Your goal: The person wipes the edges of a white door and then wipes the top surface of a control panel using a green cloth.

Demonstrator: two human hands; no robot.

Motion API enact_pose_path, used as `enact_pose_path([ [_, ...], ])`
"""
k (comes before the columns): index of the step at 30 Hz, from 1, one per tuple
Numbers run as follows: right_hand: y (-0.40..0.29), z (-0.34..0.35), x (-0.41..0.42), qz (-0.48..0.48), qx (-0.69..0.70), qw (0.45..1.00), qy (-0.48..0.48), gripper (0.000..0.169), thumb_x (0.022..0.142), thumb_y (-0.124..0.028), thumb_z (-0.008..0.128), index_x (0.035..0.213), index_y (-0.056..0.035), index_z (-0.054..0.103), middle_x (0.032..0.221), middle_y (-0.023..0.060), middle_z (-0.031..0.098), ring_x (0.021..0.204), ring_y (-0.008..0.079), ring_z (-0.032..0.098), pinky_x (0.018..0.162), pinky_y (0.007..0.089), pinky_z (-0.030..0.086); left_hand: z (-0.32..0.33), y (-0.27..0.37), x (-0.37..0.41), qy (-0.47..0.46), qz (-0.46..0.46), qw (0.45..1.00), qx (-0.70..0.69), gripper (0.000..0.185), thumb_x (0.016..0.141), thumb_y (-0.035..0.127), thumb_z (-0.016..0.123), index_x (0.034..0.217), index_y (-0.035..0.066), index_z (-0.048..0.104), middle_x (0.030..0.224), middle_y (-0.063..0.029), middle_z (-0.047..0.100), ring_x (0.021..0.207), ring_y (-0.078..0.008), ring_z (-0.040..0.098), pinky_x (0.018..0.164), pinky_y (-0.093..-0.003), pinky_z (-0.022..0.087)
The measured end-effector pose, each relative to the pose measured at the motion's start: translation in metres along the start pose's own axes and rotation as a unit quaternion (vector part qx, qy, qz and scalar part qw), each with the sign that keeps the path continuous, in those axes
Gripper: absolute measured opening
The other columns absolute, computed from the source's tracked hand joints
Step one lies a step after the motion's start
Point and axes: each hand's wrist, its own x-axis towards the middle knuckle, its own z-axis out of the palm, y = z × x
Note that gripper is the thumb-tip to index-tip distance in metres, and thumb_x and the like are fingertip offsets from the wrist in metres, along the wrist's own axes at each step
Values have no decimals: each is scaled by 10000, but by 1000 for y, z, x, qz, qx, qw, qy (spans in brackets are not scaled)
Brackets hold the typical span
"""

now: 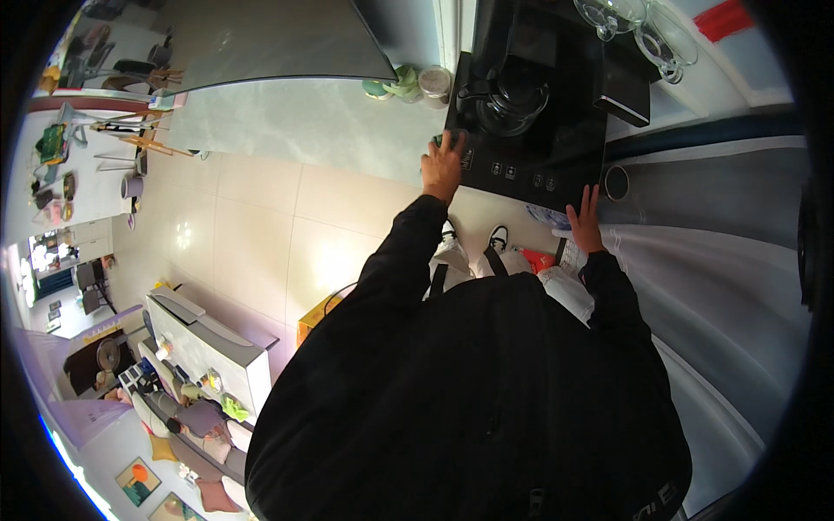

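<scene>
A black glass-topped appliance panel (528, 170) with printed control symbols lies before me on the counter. My left hand (444, 170) is at its left edge, fingers bent over a small dark green pad (437, 139), mostly hidden under them; its exact kind is unclear. At the panel's front right corner rests my right hand (586, 221), holding nothing, its fingers apart and pointing away from me. Farther back on the panel stands a glass kettle (511, 111) with a black handle and lid.
Lidded jars (434, 86) stand beside the panel on the pale stone counter (306, 120). Glass cups (666, 42) hang at the upper right, above a black box (625, 98). A grey curtain (704, 189) borders the right side. A person (202, 420) sits on a sofa, lower left.
</scene>
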Motion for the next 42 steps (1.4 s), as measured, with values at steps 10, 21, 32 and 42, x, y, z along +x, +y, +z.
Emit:
enact_pose_path([
  [10, -5, -2, -2, 11, 5, 1000, 3, 772, 1090, -436, 477, 1672, -109, 90, 1728, 212, -60, 1529, 485, 237, 1195, 527, 325, 2, 32, -35, 15, 96, 995, -10, 643, 886, 95, 604, 1500, 273, 536, 1426, -93, 532, 1084, -338, 606, 780, -433, 584],
  [21, 0, -14, -2, -26, 44, 998, -32, 814, 1087, -423, 505, 1672, -104, 38, 1723, 224, -68, 1550, 477, 187, 1202, 521, 313, -7, 5, 28, -24, -71, 997, -22, 625, 914, 100, 578, 1510, 278, 513, 1449, -90, 491, 1111, -359, 599, 775, -464, 582],
  [32, 1, -21, -7, -16, 89, 995, -48, 869, 1045, -281, 618, 1668, -92, 42, 1724, 212, -100, 1549, 488, 165, 1181, 537, 328, -16, 57, -33, -61, -23, 997, -44, 709, 842, 15, 606, 1490, 298, 549, 1393, -125, 530, 1085, -364, 627, 791, -458, 597],
  [42, -6, -20, -3, -19, 57, 997, -45, 853, 1058, -315, 589, 1670, -97, 36, 1723, 220, -95, 1563, 471, 145, 1190, 530, 323, 0, 47, 14, -54, -80, 995, -14, 654, 896, 92, 600, 1518, 262, 496, 1393, -150, 499, 1127, -391, 617, 824, -471, 607],
])
